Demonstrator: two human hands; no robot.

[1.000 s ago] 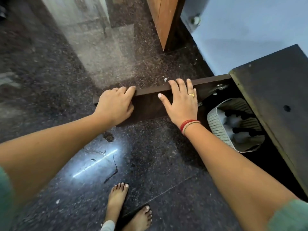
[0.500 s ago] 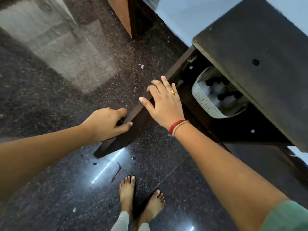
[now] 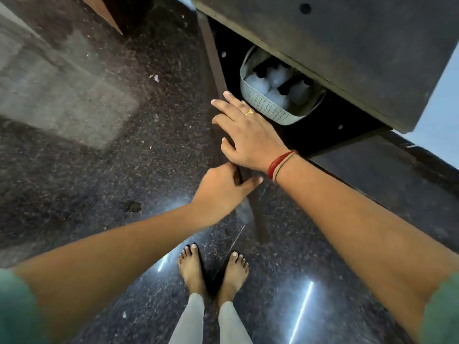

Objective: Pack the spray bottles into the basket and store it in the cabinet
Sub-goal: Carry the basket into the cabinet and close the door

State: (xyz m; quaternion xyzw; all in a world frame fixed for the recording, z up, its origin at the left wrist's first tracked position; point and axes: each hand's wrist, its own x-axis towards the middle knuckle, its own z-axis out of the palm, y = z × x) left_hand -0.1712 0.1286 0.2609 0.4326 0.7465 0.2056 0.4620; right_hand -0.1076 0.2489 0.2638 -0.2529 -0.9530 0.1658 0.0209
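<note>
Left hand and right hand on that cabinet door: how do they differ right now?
The right hand lies flat with fingers spread along the cabinet door edge, nearer the basket; the left hand curls its grip around the door's lower end. The right hand wears a ring and wrist threads; the left hand shows neither. Both touch the door's edge.

My right hand (image 3: pixel 250 135) wears a thin gold ring (image 3: pixel 249 112) on one finger, and at that wrist sit a red bangle (image 3: pixel 279 162) and, right beside it, a slimmer pale gold-toned one. My left hand (image 3: pixel 221 192) carries no jewellery that I can see, and both my forearms are bare up to short green sleeves (image 3: pixel 440 311) that show blurred at the bottom corners. Below, I have on light grey trousers (image 3: pixel 188 319) ending at the ankles, and my feet (image 3: pixel 191 269) are bare.
</note>
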